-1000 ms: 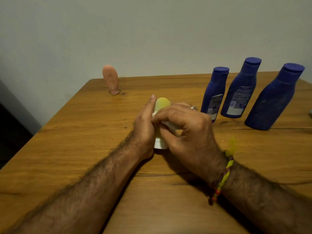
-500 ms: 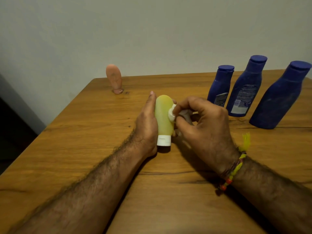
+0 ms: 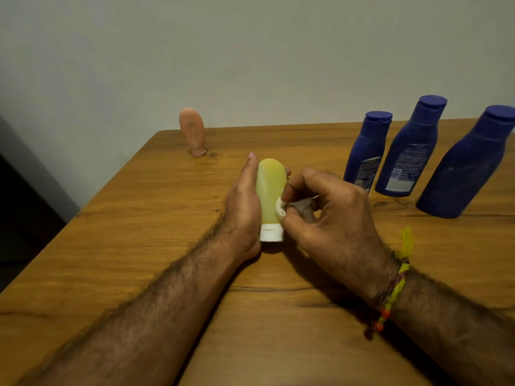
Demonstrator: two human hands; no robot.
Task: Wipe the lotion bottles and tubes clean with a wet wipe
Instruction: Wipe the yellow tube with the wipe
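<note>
Head view is showing me working on the yellow squeeze tube with the white flip cap (image 3: 271, 196), which is standing cap-down on the brown wooden counter (image 3: 133, 246) right in front of me. My left hand (image 3: 245, 207) is cupping its left side, fingers straight along the tube and fingertips peeking round the far edge. My right hand (image 3: 328, 215) is pinching the crumpled white wet wipe (image 3: 281, 210) against the tube's right flank, so that grip is closed narrow on the wipe.

Compared with a second ago, when my right hand was covering most of the tube near its top, the wipe is now sitting lower, close above the cap, and the yellow front is showing in full. I am judging that the upper body is done and the stroke is heading for the cap.

Three dark blue plastic lotion bottles (image 3: 409, 151) are standing well apart to the right, and a peach-coloured tube (image 3: 192, 132) is standing cap-down at the far left.
</note>
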